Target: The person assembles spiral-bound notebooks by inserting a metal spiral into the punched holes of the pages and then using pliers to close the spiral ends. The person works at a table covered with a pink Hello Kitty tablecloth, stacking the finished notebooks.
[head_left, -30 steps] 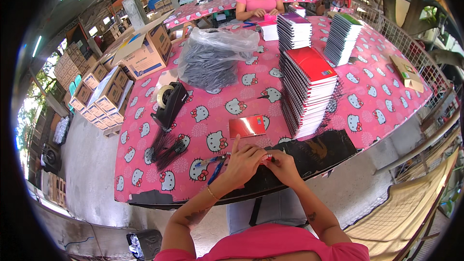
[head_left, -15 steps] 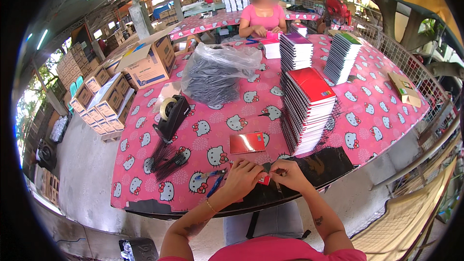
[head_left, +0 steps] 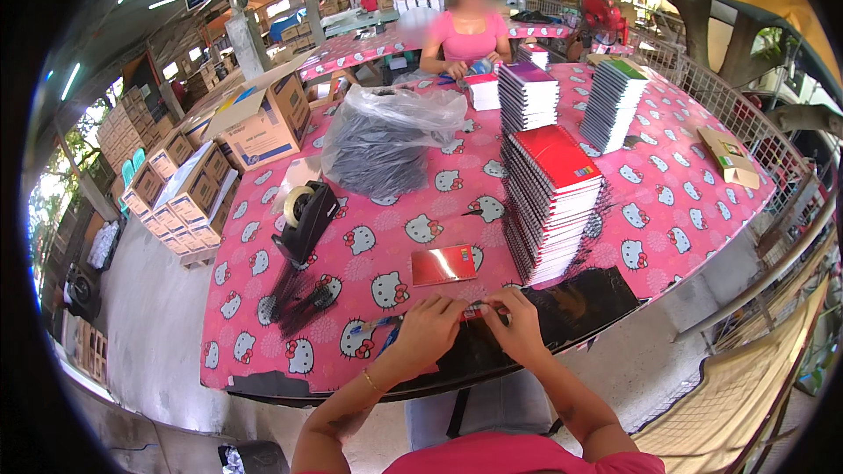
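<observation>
My left hand [head_left: 430, 325] and my right hand [head_left: 515, 323] meet at the table's near edge. Both are closed, fingertips pinching a small red notebook [head_left: 472, 314] from either side. Most of it is hidden by my fingers. Just beyond them a red-covered notebook [head_left: 444, 265] lies flat. To its right rises a tall stack of red spiral notebooks [head_left: 551, 211]. Beside my left hand are blue-handled tools [head_left: 386, 330], partly covered by that hand; their kind is unclear. Loose black binding coils [head_left: 303, 300] lie further left.
A black tape dispenser [head_left: 306, 224] stands left, with a clear bag of black coils [head_left: 386, 145] behind it. Purple-topped [head_left: 529, 101] and green-topped notebook stacks [head_left: 615, 105] stand further back. Across the table a person in pink [head_left: 470, 35] handles something. Cartons [head_left: 263, 123] are at the left.
My hands have shifted slightly away from me, and the red piece between them shows less. The view has turned a little. Across the table, the person's hands now hold something bluish.
</observation>
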Demonstrator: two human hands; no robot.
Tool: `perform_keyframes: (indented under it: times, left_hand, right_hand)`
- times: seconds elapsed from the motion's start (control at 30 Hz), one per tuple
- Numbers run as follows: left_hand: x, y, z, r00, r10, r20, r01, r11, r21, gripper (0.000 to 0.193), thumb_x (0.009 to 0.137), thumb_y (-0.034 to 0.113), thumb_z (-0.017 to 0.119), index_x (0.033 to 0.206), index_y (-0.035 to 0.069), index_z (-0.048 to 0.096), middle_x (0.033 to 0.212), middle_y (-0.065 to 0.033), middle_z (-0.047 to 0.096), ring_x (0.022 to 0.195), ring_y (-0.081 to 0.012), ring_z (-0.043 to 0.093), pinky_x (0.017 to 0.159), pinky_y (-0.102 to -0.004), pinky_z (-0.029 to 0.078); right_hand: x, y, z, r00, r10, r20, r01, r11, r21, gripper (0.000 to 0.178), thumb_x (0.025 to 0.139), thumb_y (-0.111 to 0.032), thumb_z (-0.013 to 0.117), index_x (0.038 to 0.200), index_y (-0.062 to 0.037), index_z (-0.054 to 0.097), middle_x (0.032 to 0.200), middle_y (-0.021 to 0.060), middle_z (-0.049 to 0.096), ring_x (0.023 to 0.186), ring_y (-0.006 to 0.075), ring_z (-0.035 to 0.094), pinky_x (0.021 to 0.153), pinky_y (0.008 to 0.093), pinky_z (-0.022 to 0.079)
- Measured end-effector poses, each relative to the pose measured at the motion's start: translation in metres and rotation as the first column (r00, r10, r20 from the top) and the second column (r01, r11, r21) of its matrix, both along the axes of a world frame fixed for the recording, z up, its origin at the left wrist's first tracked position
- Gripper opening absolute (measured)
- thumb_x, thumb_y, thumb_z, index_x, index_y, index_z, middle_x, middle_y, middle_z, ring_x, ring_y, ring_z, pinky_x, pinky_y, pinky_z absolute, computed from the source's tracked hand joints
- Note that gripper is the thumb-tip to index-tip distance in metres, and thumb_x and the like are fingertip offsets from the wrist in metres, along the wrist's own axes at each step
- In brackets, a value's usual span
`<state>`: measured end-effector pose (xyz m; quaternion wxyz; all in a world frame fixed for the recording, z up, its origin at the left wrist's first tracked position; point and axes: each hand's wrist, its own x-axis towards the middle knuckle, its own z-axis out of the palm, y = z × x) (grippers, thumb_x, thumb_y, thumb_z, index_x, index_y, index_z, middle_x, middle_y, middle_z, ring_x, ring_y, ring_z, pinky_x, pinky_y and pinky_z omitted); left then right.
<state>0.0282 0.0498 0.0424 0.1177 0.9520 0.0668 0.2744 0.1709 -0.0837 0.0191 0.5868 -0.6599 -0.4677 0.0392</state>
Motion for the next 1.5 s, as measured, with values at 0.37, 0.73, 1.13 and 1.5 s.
perform_keyframes:
  times: [0.37,0.73,1.13,1.5]
  left_hand:
    - [0.055,-0.042,0.182,0.88,-0.121,0.459,0.325,0.859,-0.396,0.028,0.087,0.006,0.071,0.114,0.002,0.062,0.101,-0.0143,0.068,0.081,-0.0248,0.069,0.066,-0.0346,0.056]
    - [0.211,0.048,0.2,0.851,-0.2,0.487,0.382,0.87,-0.31,0.036,0.089,0.023,0.072,0.12,0.005,0.067,0.104,-0.011,0.068,0.09,-0.0174,0.063,0.08,-0.0328,0.051]
    - [0.156,0.095,0.069,0.909,0.164,0.382,-0.007,0.926,-0.378,0.028,0.089,0.023,0.07,0.11,0.005,0.068,0.098,-0.0159,0.065,0.089,-0.028,0.064,0.079,-0.0379,0.05]
    - [0.029,0.052,-0.062,0.946,-0.185,-0.267,0.163,0.981,-0.103,0.086,0.081,0.067,0.061,0.133,0.001,0.05,0.139,-0.0309,0.046,0.132,-0.0493,0.041,0.109,-0.0619,0.029]
  right_hand:
    - [0.007,-0.048,0.131,0.984,0.174,-0.037,-0.147,0.915,0.376,0.074,0.084,-0.025,0.077,0.143,0.0036,0.042,0.144,0.0198,0.046,0.131,0.0288,0.046,0.108,0.0418,0.038]
    - [0.16,-0.012,0.224,0.988,0.005,-0.156,0.024,0.983,0.184,0.055,0.092,-0.014,0.067,0.14,0.0031,0.048,0.121,0.0174,0.064,0.107,0.0193,0.062,0.093,0.0323,0.048]
    - [0.206,-0.005,0.188,0.941,-0.092,0.327,0.161,0.968,-0.192,0.047,0.092,-0.03,0.068,0.129,-0.0027,0.062,0.121,0.0197,0.065,0.101,0.0278,0.065,0.091,0.0355,0.05]
    - [0.04,-0.027,0.132,0.84,0.42,0.344,-0.406,0.906,-0.115,0.055,0.086,-0.026,0.074,0.136,-0.0108,0.056,0.131,0.0158,0.058,0.121,0.0288,0.055,0.102,0.0412,0.043]
